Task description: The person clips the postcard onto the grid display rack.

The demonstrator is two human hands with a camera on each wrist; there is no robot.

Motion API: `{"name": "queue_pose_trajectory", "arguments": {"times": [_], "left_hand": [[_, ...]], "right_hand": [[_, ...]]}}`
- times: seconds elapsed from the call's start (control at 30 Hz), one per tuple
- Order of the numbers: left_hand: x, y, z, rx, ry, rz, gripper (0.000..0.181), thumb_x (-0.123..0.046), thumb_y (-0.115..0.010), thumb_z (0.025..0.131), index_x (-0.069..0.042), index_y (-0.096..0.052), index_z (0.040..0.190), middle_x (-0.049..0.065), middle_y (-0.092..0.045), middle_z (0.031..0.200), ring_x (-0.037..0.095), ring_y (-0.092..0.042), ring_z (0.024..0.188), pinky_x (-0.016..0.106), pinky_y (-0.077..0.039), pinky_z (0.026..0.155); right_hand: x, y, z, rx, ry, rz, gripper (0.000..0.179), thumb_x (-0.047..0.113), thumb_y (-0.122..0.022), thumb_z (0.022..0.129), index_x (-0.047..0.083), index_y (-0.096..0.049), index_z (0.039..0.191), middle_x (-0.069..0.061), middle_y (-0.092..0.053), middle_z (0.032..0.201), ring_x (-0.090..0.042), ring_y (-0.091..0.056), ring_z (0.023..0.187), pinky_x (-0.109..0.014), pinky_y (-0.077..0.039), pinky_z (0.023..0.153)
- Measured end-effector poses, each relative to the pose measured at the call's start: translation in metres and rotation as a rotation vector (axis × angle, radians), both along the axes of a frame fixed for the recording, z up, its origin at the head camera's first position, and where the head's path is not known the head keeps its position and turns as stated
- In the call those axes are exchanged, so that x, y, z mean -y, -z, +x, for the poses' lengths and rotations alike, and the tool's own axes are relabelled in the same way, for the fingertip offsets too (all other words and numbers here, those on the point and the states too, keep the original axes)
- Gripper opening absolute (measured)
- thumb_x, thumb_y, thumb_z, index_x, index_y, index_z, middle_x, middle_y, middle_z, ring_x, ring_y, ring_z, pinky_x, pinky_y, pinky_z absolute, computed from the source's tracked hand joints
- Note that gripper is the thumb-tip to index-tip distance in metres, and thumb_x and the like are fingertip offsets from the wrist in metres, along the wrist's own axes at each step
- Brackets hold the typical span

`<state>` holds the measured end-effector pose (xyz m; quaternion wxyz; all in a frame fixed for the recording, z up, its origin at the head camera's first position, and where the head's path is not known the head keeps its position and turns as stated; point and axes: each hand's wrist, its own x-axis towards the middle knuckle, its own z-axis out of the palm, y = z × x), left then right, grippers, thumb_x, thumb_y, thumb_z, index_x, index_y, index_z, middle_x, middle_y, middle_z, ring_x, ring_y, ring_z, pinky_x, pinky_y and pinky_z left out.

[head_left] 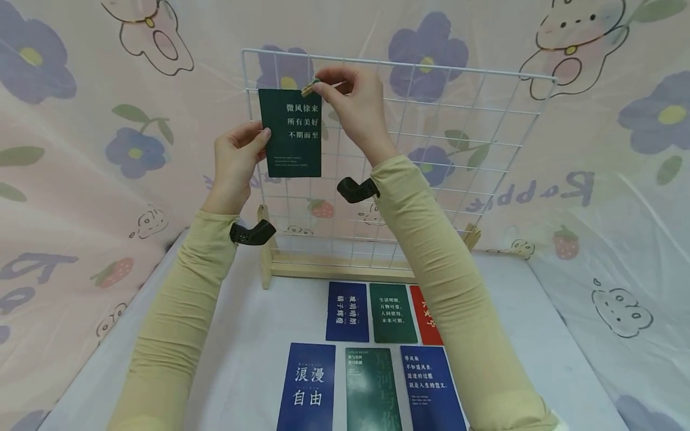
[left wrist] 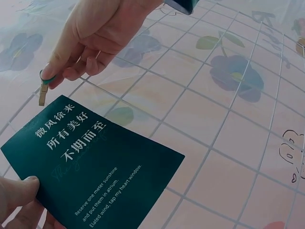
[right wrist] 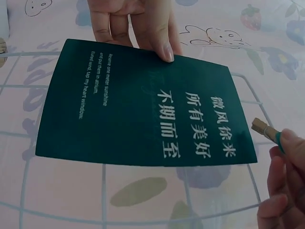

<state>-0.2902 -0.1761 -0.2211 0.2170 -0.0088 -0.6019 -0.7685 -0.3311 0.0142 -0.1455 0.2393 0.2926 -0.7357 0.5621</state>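
A green card (head_left: 291, 157) with white lettering is held upright before the upper left corner of a white wire grid (head_left: 474, 70); whether it touches the wires is unclear. The left hand (head_left: 237, 158) grips its left edge, thumb on the front, which seems to steady the card while leaving the lettering and top edge uncovered. The right hand (head_left: 358, 102) pinches a small clip (head_left: 308, 90) by its green end between thumb and finger, nose towards the card, so the tip is free. Both wrist views show it just beside the top edge, near the right corner, not gripping the card.

The grid stands in a wooden base (head_left: 345, 267) towards the far edge of a white bench (head_left: 237, 335). Nearer, two rows of cards lie flat, apparently spread so each can be picked out: blue (head_left: 347, 312), green (head_left: 393, 313) and red (head_left: 426, 320) behind, the red partly hidden by the right sleeve (head_left: 458, 269); blue (head_left: 307, 389), green (head_left: 372, 392) and blue (head_left: 431, 386) towards the near edge.
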Motion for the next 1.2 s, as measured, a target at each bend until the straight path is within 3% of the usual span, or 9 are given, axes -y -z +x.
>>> {"name": "queue_pose_trajectory", "arguments": {"times": [0.13, 0.37, 0.63, 0.87, 1.2], "left_hand": [[-0.001, 0.000, -0.002, 0.012, -0.010, 0.000, 0.025, -0.009, -0.069, 0.087, -0.004, -0.069, 0.112, 0.001, -0.064, 0.095, 0.013, -0.059, 0.081, 0.025, -0.048, 0.076], [-0.003, 0.000, -0.003, 0.031, -0.024, 0.004, 0.024, -0.008, -0.068, 0.088, -0.004, -0.069, 0.112, 0.001, -0.064, 0.094, 0.012, -0.058, 0.080, 0.025, -0.048, 0.075], [-0.004, 0.002, -0.006, 0.026, -0.040, 0.006, 0.025, -0.008, -0.069, 0.088, -0.004, -0.069, 0.112, 0.001, -0.065, 0.095, 0.012, -0.059, 0.080, 0.025, -0.048, 0.076], [-0.005, 0.002, -0.007, -0.003, -0.046, -0.004, 0.025, -0.008, -0.069, 0.088, -0.003, -0.069, 0.112, 0.001, -0.064, 0.094, 0.012, -0.058, 0.080, 0.024, -0.048, 0.074], [-0.006, 0.001, -0.011, -0.002, -0.061, 0.018, 0.024, -0.008, -0.069, 0.088, -0.004, -0.070, 0.111, 0.002, -0.064, 0.095, 0.012, -0.057, 0.081, 0.025, -0.047, 0.074]], "right_hand": [[0.002, -0.001, 0.000, -0.020, 0.036, 0.013, 0.016, 0.012, -0.072, 0.086, 0.003, -0.072, 0.100, -0.004, -0.068, 0.095, -0.025, -0.061, 0.078, -0.021, -0.045, 0.068], [0.009, -0.004, 0.004, -0.056, 0.110, 0.074, 0.016, 0.014, -0.071, 0.088, 0.004, -0.073, 0.100, -0.003, -0.069, 0.094, -0.015, -0.056, 0.068, -0.021, -0.044, 0.063], [0.017, -0.006, 0.004, -0.066, 0.178, 0.069, 0.012, 0.011, -0.074, 0.085, 0.003, -0.074, 0.094, -0.003, -0.071, 0.089, -0.012, -0.058, 0.069, -0.017, -0.045, 0.067], [0.020, -0.008, 0.004, -0.055, 0.233, 0.134, 0.012, 0.015, -0.073, 0.086, 0.007, -0.075, 0.095, 0.000, -0.071, 0.090, -0.010, -0.058, 0.072, -0.017, -0.044, 0.067], [0.023, -0.011, 0.005, -0.015, 0.235, 0.173, 0.013, 0.016, -0.072, 0.087, 0.008, -0.075, 0.096, 0.000, -0.071, 0.092, -0.012, -0.059, 0.075, -0.019, -0.046, 0.067]]}}
